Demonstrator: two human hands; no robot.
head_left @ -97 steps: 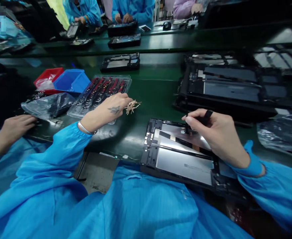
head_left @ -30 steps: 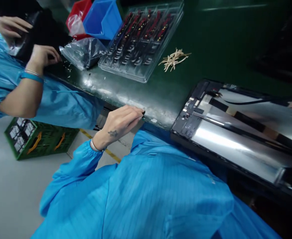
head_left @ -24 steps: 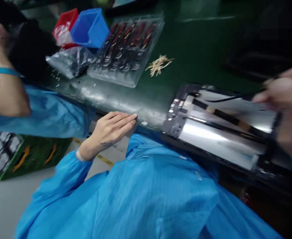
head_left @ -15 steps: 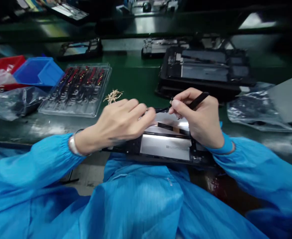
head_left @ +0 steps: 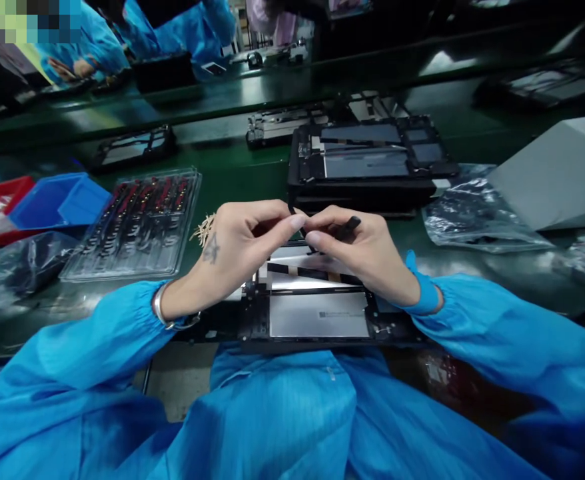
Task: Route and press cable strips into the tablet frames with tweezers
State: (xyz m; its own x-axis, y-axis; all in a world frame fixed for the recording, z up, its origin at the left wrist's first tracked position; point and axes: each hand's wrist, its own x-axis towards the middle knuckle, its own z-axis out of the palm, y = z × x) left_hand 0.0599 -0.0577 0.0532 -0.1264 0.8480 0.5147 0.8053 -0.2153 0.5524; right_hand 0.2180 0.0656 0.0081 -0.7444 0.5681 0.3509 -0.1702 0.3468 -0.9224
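Observation:
My left hand (head_left: 247,243) is closed, thumb and fingertips pinching a thin black strip (head_left: 292,205) that pokes up between the hands. My right hand (head_left: 367,250) touches it at the fingertips and grips a slim black tool (head_left: 350,227), its back end showing above the knuckles; its kind is not clear. Whether the right fingertips also hold the strip, I cannot tell. Below both hands lies an opened tablet (head_left: 317,317) with silver battery cells and a black-and-tan ribbon cable (head_left: 302,272). The hands cover part of its far side.
Left stand a clear tray (head_left: 127,227) of small flex parts, a blue bin (head_left: 57,200) and a red bin (head_left: 2,203). Pale strips (head_left: 203,230) lie beside the tray. Behind is a stack of opened tablets (head_left: 367,160); right, a plastic bag (head_left: 472,207). Co-workers sit across.
My hands have come together; my left hand has turned so its thumb faces me. The black strip now sticks up between the fingertips. The view has shifted, showing more of the far bench.

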